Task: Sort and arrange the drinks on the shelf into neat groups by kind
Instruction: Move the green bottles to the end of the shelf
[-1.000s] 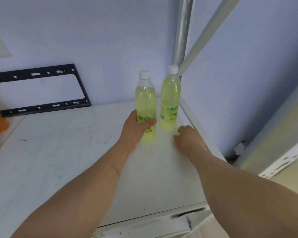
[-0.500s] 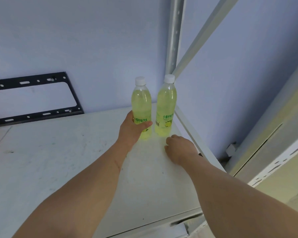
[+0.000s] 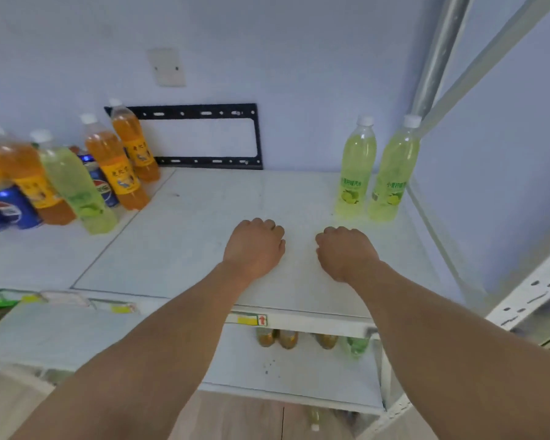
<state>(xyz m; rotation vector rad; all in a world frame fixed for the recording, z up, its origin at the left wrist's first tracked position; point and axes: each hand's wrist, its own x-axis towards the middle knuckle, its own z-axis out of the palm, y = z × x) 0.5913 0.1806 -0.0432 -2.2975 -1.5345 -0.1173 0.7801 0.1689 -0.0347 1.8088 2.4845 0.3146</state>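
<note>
Curling under so only the knuckles show, the fingers of the left hand hold nothing, and the right hand is curled and empty too, both over the white shelf. Beyond the right hand, two lime bottles stand upright side by side in the shelf's back right corner. Far left of them cluster orange bottles, another lime bottle and blue cans.

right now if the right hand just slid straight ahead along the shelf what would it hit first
Probably the nearer-left lime bottle. The right hand points up the shelf toward the back right corner, with bare shelf between. Depth is unclear, so it might instead meet the second lime bottle.
</note>
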